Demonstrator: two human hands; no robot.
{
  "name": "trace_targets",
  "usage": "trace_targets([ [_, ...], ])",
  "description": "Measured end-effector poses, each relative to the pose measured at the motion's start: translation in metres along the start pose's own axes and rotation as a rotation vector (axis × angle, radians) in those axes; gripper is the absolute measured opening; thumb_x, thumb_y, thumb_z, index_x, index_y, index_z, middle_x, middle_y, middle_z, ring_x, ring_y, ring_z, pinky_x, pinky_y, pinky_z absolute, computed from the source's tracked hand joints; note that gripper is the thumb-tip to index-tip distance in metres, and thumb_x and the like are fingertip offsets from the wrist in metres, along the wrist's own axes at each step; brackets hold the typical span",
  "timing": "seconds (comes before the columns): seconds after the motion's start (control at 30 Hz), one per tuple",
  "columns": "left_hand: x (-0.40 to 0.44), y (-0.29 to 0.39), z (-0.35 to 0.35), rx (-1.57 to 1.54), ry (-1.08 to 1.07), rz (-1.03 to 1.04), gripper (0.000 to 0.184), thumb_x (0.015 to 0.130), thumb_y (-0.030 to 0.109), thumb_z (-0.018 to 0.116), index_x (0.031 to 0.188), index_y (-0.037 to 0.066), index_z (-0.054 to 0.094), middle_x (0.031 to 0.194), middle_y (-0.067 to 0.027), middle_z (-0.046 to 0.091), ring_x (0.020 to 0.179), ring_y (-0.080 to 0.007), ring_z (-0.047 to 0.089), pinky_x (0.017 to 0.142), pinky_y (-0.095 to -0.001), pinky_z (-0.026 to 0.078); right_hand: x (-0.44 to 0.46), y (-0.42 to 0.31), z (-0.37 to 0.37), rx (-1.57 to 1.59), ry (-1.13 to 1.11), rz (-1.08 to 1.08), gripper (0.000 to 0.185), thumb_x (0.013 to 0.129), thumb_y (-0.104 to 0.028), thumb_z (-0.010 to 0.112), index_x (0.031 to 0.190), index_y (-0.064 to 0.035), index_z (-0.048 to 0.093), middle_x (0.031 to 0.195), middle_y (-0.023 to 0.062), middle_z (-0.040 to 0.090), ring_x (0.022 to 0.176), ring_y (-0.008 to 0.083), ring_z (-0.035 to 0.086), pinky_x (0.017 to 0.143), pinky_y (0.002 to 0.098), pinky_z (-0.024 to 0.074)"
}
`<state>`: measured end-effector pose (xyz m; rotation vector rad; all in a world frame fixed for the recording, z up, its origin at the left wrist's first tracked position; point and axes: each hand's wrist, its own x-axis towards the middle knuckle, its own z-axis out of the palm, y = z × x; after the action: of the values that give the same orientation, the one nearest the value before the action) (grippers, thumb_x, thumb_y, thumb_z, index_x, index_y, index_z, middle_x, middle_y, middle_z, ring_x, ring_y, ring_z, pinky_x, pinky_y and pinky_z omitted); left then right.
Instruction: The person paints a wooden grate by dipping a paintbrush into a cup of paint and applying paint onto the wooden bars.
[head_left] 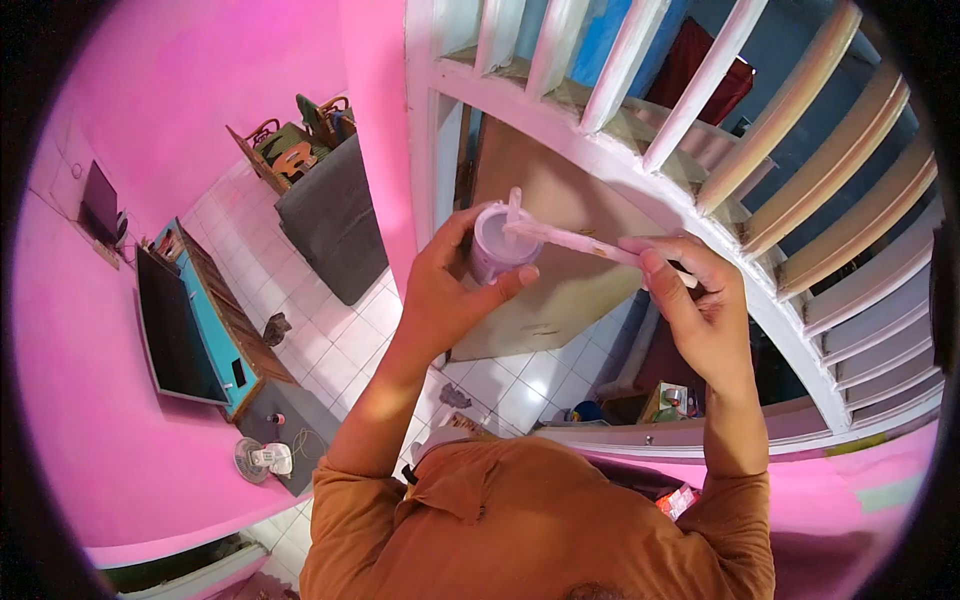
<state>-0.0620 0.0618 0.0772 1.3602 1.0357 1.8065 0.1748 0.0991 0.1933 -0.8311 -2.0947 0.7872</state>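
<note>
My left hand (450,275) is wrapped round a small translucent plastic cup (492,262), its thumb along the near side. A pale pinkish-white liquid, paint by its look, shows inside the cup. A short pale upright piece (515,198) rises at the cup's far rim; I cannot tell whether it is part of the brush or a separate stick. My right hand (700,290) grips a paint-smeared paintbrush (580,241) by its handle. The brush slants down to the left, with its tip end at the mouth of the cup; the bristles are hard to make out.
Slats of a window grille (625,70) curve overhead right, some whitish, others brown (845,165). Below are a brown door panel (560,285) and white floor tiles (490,385). A television (175,325), fan (262,458), dark grey furniture (335,225) and wooden chair (290,150) stand left.
</note>
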Motion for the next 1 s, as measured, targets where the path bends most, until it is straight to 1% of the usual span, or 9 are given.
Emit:
trace_targets([
  [0.13, 0.017, 0.012, 0.004, -0.03, 0.036, 0.035, 0.068, 0.08, 0.016, 0.087, 0.135, -0.003, 0.053, 0.122, -0.0101, 0.063, 0.112, -0.0172, 0.061, 0.098, -0.0323, 0.049, 0.003, -0.008, 0.002, -0.06, 0.062, -0.103, 0.017, 0.097, -0.012, 0.067, 0.11, -0.003, 0.074, 0.094, 0.0079, 0.071, 0.084, 0.0141, 0.062, 0.078, 0.0279, 0.0466],
  [0.3, 0.041, 0.029, 0.01, -0.015, 0.032, 0.041, 0.066, 0.081, 0.016, 0.087, 0.134, -0.005, 0.053, 0.123, -0.0107, 0.064, 0.112, -0.0175, 0.062, 0.098, -0.0324, 0.05, 0.016, -0.016, -0.001, -0.198, 0.188, -0.26, 0.016, 0.096, -0.012, 0.067, 0.108, -0.0026, 0.073, 0.09, 0.0101, 0.069, 0.082, 0.0175, 0.062, 0.076, 0.0284, 0.0457],
  [0.43, 0.058, 0.033, 0.014, -0.028, 0.032, 0.084, 0.062, 0.082, 0.015, 0.085, 0.133, -0.005, 0.055, 0.122, -0.0111, 0.065, 0.111, -0.0175, 0.063, 0.098, -0.0322, 0.05, 0.023, -0.024, -0.003, -0.216, 0.229, -0.225, 0.016, 0.096, -0.012, 0.067, 0.108, -0.0019, 0.072, 0.088, 0.0108, 0.068, 0.081, 0.0178, 0.061, 0.076, 0.0289, 0.0455],
  [0.6, 0.076, 0.034, 0.015, -0.005, 0.03, 0.111, 0.059, 0.084, 0.015, 0.084, 0.131, -0.005, 0.056, 0.12, -0.0109, 0.066, 0.109, -0.0177, 0.064, 0.096, -0.0319, 0.052, 0.037, -0.021, -0.005, -0.195, 0.28, -0.32, 0.017, 0.096, -0.013, 0.067, 0.107, -0.0008, 0.072, 0.086, 0.0094, 0.063, 0.081, 0.0171, 0.059, 0.075, 0.0278, 0.0448],
  [0.67, 0.082, 0.033, 0.014, 0.035, 0.032, 0.109, 0.058, 0.084, 0.015, 0.084, 0.131, -0.005, 0.057, 0.119, -0.0108, 0.066, 0.109, -0.0178, 0.064, 0.095, -0.0319, 0.052, 0.042, -0.023, -0.008, -0.204, 0.284, -0.298, 0.017, 0.097, -0.013, 0.066, 0.107, -0.0006, 0.072, 0.085, 0.0096, 0.063, 0.081, 0.0171, 0.059, 0.074, 0.0277, 0.0449],
  [0.73, 0.089, 0.03, 0.014, 0.037, 0.052, 0.095, 0.07, 0.078, 0.031, 0.089, 0.129, -0.006, 0.058, 0.117, -0.0131, 0.066, 0.107, -0.0185, 0.064, 0.093, -0.0316, 0.051, 0.048, -0.024, -0.008, -0.214, 0.286, -0.278, 0.017, 0.097, -0.013, 0.066, 0.107, -0.0003, 0.071, 0.085, 0.0098, 0.062, 0.08, 0.0171, 0.059, 0.074, 0.0275, 0.045],
  [0.83, 0.096, 0.02, 0.013, 0.012, 0.067, 0.144, 0.068, 0.078, 0.03, 0.088, 0.128, -0.005, 0.059, 0.116, -0.013, 0.066, 0.105, -0.019, 0.064, 0.093, -0.0318, 0.051, 0.061, -0.022, -0.009, -0.141, 0.328, -0.336, 0.018, 0.097, -0.013, 0.065, 0.107, 0.0, 0.071, 0.085, 0.0103, 0.062, 0.078, 0.0169, 0.06, 0.072, 0.0284, 0.046],
  [0.93, 0.092, 0.025, 0.011, 0.014, 0.083, 0.12, 0.066, 0.079, 0.027, 0.088, 0.128, -0.006, 0.058, 0.115, -0.0131, 0.067, 0.104, -0.0185, 0.065, 0.092, -0.0317, 0.052, 0.073, -0.022, -0.012, -0.264, 0.353, -0.374, 0.019, 0.098, -0.015, 0.064, 0.107, -0.0002, 0.072, 0.086, 0.0124, 0.063, 0.077, 0.0199, 0.062, 0.071, 0.0313, 0.0481],
  [1.0, 0.087, 0.03, 0.01, -0.008, 0.078, 0.089, 0.065, 0.079, 0.026, 0.087, 0.128, -0.006, 0.058, 0.115, -0.0132, 0.067, 0.103, -0.0183, 0.065, 0.092, -0.0318, 0.052, 0.083, -0.019, -0.011, -0.377, 0.396, -0.462, 0.019, 0.097, -0.016, 0.063, 0.105, -0.001, 0.072, 0.088, 0.0154, 0.065, 0.075, 0.0266, 0.065, 0.07, 0.0357, 0.0505],
])
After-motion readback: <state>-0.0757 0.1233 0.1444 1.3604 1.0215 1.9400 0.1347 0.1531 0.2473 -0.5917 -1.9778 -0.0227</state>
